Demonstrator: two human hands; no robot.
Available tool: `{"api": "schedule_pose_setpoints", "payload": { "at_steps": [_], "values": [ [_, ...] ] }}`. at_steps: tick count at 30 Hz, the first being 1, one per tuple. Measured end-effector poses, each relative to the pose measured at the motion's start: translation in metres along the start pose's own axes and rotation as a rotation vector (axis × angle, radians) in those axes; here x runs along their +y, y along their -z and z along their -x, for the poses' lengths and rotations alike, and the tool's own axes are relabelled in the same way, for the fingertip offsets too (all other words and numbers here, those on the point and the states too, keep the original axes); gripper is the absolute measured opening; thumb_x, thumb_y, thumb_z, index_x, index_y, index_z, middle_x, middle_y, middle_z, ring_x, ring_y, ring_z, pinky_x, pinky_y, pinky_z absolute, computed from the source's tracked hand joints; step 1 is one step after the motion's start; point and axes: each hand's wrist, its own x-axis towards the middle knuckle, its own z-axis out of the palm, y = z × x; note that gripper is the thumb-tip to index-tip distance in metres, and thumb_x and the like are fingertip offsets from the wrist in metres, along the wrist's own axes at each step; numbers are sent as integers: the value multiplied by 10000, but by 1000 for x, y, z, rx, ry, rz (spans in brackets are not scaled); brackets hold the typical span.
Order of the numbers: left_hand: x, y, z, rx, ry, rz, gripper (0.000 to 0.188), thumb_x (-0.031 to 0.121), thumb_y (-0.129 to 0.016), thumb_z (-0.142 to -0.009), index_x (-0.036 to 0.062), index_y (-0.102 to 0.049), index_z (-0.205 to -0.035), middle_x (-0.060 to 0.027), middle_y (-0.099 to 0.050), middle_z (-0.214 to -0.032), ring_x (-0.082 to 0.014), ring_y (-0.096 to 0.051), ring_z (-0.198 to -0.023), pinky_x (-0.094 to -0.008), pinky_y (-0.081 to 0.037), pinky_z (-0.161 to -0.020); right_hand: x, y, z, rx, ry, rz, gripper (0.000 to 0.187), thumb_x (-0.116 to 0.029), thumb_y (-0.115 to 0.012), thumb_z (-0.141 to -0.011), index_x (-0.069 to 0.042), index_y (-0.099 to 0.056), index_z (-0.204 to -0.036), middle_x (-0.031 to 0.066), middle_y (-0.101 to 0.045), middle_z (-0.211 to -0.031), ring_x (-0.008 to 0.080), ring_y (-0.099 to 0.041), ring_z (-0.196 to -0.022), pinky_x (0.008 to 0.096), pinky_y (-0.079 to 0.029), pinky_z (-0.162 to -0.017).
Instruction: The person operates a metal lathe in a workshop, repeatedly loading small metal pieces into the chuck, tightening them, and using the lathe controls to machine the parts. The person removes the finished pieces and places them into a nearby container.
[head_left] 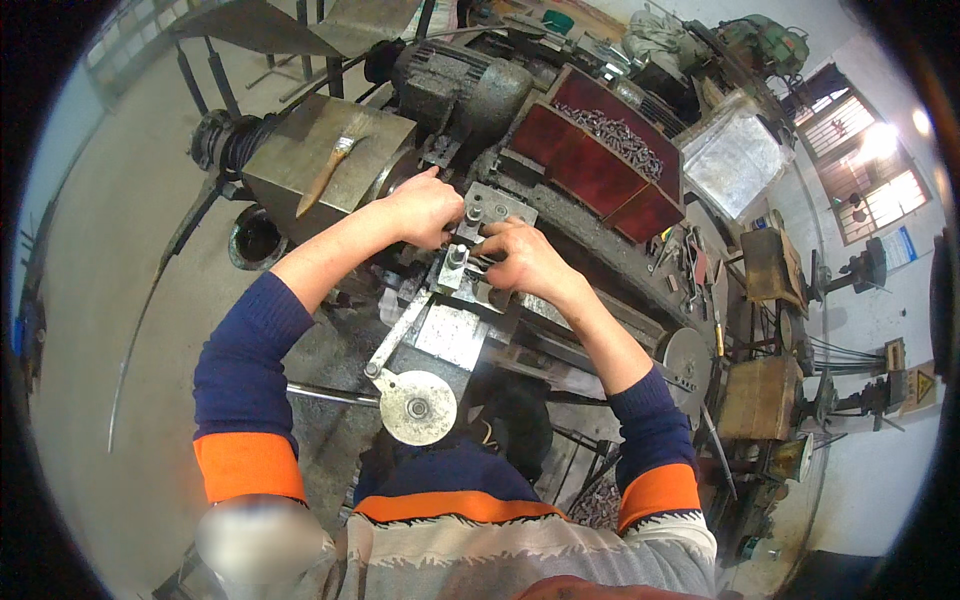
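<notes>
My left hand (430, 208) is curled closed beside the spindle end of a small lathe, its fingertips turned down and out of sight. To its right, my right hand (525, 258) bends over the tool slide with thumb and fingers drawn together. Whatever either hand pinches is too small or covered. Between them stand a bolted steel tool block (455, 268) and a second bolt post (473, 217) on a metal plate (515, 203). A flat lever (402, 332) runs from the slide down to a round metal disc (418, 408) near my body.
A wooden-handled brush (328, 175) lies on the headstock (290, 150) at left. Behind are a motor (465, 88) and a dark red box (575, 165) holding many small metal parts. Hand tools (690, 265) lie at right, near a round plate (686, 358). A long rod (150, 310) slants down at left.
</notes>
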Motion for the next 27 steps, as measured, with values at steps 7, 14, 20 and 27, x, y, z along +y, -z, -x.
{"api": "schedule_pose_setpoints", "payload": {
  "at_steps": [7,14,20,27],
  "values": [
    [-1,-2,0,7,3,-3,115,167,-666,-607,71,-661,-668,-147,-643,-687,-326,-641,-756,-570,-354,-980,6,-7,0,69,23,-69,281,-152,-610,-576,-87,-708,-832,129,-589,-826,342,-553,-843,425,-451,-769],
    [0,-2,1,17,13,8,129,172,-676,-598,67,-660,-672,-147,-643,-687,-329,-640,-748,-568,-360,-976,2,-10,2,82,-12,22,269,-144,-612,-581,-73,-707,-823,129,-596,-871,348,-543,-850,431,-449,-792],
    [-2,-3,-1,13,1,-19,133,175,-675,-590,66,-658,-665,-145,-641,-674,-331,-639,-740,-569,-360,-974,-3,-12,3,94,-69,67,282,-142,-620,-566,-80,-713,-825,123,-605,-895,353,-523,-900,413,-458,-809],
    [-2,-5,0,44,-4,5,118,169,-663,-585,62,-650,-634,-150,-639,-665,-340,-635,-715,-569,-355,-978,-8,-1,-1,-86,-138,130,373,-166,-615,-559,-70,-710,-907,117,-617,-922,305,-529,-893,367,-457,-802]
  ]
}}
